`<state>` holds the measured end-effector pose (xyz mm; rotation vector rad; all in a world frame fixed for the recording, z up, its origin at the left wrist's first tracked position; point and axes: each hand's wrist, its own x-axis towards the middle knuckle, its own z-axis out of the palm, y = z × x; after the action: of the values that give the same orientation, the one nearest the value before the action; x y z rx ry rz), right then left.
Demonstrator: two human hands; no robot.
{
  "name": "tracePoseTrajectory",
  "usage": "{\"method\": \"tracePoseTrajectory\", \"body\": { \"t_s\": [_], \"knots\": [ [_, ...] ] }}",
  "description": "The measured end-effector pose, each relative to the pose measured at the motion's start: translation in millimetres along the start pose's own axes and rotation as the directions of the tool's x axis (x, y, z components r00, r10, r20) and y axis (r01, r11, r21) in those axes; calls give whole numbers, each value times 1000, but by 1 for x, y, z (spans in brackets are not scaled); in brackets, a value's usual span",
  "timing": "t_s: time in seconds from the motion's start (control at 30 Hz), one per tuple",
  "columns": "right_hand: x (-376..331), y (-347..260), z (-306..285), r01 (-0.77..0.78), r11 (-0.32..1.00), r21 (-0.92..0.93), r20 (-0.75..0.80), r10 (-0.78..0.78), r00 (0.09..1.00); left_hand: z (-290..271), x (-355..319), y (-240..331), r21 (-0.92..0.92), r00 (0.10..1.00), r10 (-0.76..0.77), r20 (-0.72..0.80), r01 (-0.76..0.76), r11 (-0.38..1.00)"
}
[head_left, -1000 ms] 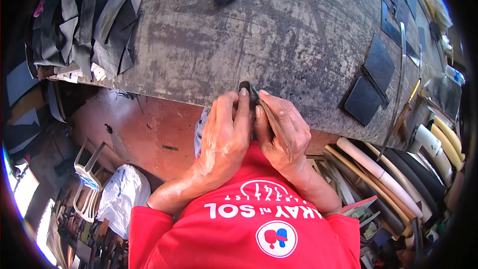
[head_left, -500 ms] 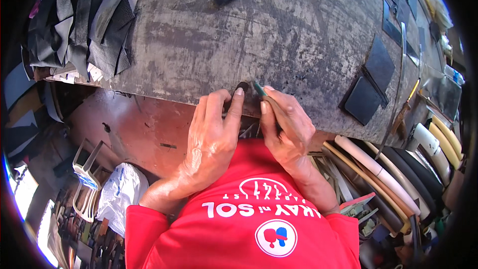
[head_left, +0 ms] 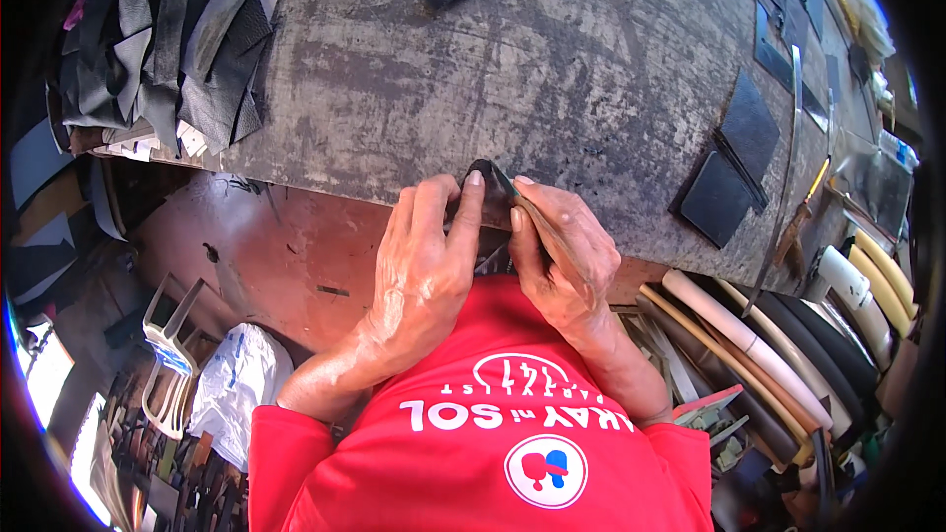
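Small dark leather piece [head_left: 485, 199] at the worn grey tabletop's [head_left: 552, 69] near edge, still pinched by left hand [head_left: 424, 266] and right hand [head_left: 557, 256] fingers, left fingers now spread flatter.

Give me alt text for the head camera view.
Two bare hands, left hand and right hand, pinch a small dark leather piece at the near edge of a worn grey workbench. Dark cut pieces lie to the right, leather scraps heaped far left.

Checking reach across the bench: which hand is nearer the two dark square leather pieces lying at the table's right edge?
Right. The right hand sits just left of the dark square leather pieces, apart from them; the left hand is farther left, beyond the small dark piece both hands grip.
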<state>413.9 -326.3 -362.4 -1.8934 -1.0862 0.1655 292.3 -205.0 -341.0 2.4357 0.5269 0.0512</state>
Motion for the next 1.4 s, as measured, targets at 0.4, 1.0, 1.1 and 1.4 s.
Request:
{"method": "tracePoseTrajectory", "body": {
  "t_s": [0.4,1.0,1.1,1.4],
  "knots": [
    [1,2,2,-18,1000,8,-49,18,999,-7,-7,-11,-24,999,-19,26,19,1000],
    [5,-4,5,-25,1000,-16,14,26,1000,-9,-4,-20,20,997,66,-47,-65,998],
    [3,3,5,3,999,53,-48,0,999,-16,3,-26,9,977,76,-200,-76,997],
    [-21,18,-49,-256,966,-44,-294,233,927,-34,19,-27,-87,895,27,-444,-74,993]
  ]
}}
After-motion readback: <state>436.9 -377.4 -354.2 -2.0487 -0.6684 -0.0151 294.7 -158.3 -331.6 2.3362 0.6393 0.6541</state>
